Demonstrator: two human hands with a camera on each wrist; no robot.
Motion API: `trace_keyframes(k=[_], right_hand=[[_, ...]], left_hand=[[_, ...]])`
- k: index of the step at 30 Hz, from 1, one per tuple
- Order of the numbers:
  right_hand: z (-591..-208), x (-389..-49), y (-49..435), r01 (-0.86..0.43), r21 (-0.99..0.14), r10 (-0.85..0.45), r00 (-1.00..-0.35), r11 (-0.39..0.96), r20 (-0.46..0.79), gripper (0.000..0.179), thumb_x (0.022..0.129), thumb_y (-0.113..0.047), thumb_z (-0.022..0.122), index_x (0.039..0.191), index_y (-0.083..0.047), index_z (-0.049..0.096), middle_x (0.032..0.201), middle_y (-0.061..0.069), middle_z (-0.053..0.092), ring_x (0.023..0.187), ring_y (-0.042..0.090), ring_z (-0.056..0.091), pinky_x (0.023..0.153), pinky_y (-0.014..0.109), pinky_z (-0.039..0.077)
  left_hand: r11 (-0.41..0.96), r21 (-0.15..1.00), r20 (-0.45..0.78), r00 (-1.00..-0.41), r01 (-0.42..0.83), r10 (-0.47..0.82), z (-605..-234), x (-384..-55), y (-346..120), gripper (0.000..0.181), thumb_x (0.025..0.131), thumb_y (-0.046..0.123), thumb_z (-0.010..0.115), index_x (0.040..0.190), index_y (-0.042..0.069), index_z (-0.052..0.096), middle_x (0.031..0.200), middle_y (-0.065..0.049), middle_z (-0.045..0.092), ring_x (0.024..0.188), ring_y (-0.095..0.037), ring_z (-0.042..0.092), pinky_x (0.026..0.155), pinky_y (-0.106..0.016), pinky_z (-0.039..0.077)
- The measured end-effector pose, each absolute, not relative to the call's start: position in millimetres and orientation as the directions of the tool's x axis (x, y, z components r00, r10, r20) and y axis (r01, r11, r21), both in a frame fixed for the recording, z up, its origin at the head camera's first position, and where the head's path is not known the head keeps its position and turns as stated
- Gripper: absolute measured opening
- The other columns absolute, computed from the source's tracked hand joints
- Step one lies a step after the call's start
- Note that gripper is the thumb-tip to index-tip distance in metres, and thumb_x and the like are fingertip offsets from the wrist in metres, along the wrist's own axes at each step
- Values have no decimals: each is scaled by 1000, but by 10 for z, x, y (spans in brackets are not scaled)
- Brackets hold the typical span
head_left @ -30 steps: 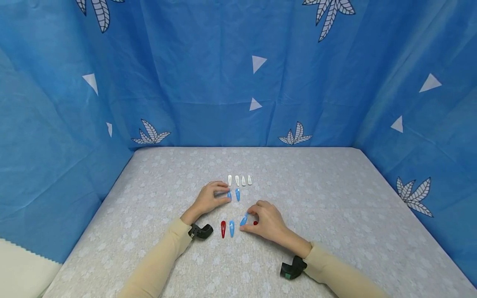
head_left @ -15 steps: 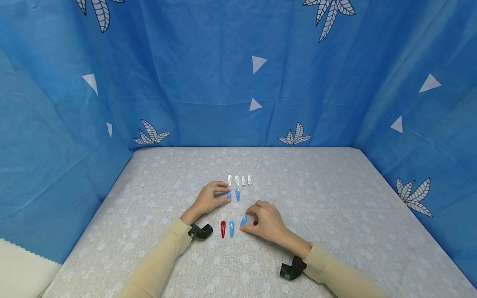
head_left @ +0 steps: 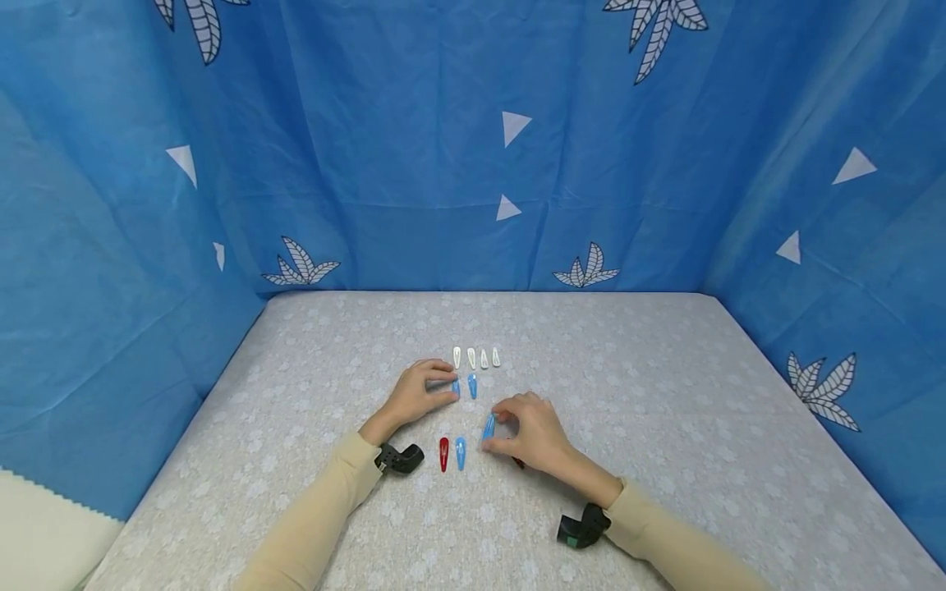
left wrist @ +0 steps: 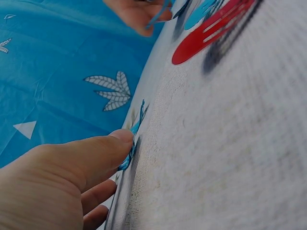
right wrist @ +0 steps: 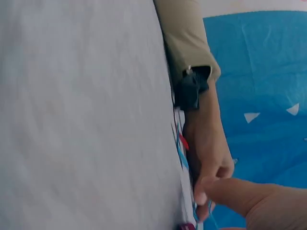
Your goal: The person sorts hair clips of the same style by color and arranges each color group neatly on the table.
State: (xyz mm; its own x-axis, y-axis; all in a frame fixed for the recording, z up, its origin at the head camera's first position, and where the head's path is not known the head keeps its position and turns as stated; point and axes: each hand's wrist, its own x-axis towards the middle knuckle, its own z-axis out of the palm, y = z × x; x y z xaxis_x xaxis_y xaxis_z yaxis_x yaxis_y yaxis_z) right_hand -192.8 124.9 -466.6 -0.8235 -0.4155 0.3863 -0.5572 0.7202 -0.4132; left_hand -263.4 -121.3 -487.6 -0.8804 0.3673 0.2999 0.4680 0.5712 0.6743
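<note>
The right hand [head_left: 530,433] holds a blue hair clip [head_left: 489,426] between thumb and forefinger, the gap between them no wider than the clip. Its long axis runs mostly near to far, the far end leaning slightly right; the digits cover its tips, so which end is the broad one is hard to tell. The left hand [head_left: 414,396] holds another clip, the left blue clip [head_left: 456,388], between thumb and fingers, its long axis also near to far.

The right hand reaches in from the near right, back of the hand up, thumb on the near side and forefinger bent over the far side. The left hand comes from the near left, farther out on the table, its thumb near and its fingers curved on the far side.

Just right of the left hand's fingertips lies the middle blue clip [head_left: 472,387], narrow end near. Beyond it is a row of four white clips [head_left: 484,359]. Nearer, between the forearms, a red clip [head_left: 443,454] and the near blue clip [head_left: 461,453] lie side by side, narrow ends near. The right hand hides most of a dark red piece [head_left: 519,463] beneath it.
</note>
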Motion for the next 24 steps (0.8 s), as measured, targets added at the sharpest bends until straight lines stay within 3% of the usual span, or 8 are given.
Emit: trace_keyframes(k=[4, 9, 24], right_hand=[[-4578, -2007, 1304, -513, -540, -389, -858, 667, 336, 42, 70, -27, 88, 103, -6, 73, 82, -3, 68, 77, 13, 58, 69, 25, 48], [-4507, -2104, 1363, -485, -612, -405, -871, 624, 278, 44, 74, -22, 86, 109, -1, 71, 84, 1, 70, 77, 14, 62, 68, 24, 52], [-4429, -2409, 1324, -445, -633, -394, -889, 634, 231, 46, 74, -15, 86, 114, 1, 70, 83, 4, 71, 78, 18, 64, 71, 29, 53]], left_hand=[[572, 672, 302, -879, 471, 369, -4880, -2640, -1212, 38, 82, 23, 80, 114, 4, 73, 126, -11, 65, 126, -33, 53, 108, -53, 41], [571, 673, 301, -879, 471, 370, -4883, -2638, -1213, 37, 81, 22, 80, 113, 3, 73, 126, -12, 65, 126, -34, 53, 108, -54, 40], [565, 676, 299, -877, 473, 376, -4887, -2646, -1209, 37, 81, 22, 80, 113, 3, 73, 126, -13, 65, 126, -34, 53, 108, -54, 40]])
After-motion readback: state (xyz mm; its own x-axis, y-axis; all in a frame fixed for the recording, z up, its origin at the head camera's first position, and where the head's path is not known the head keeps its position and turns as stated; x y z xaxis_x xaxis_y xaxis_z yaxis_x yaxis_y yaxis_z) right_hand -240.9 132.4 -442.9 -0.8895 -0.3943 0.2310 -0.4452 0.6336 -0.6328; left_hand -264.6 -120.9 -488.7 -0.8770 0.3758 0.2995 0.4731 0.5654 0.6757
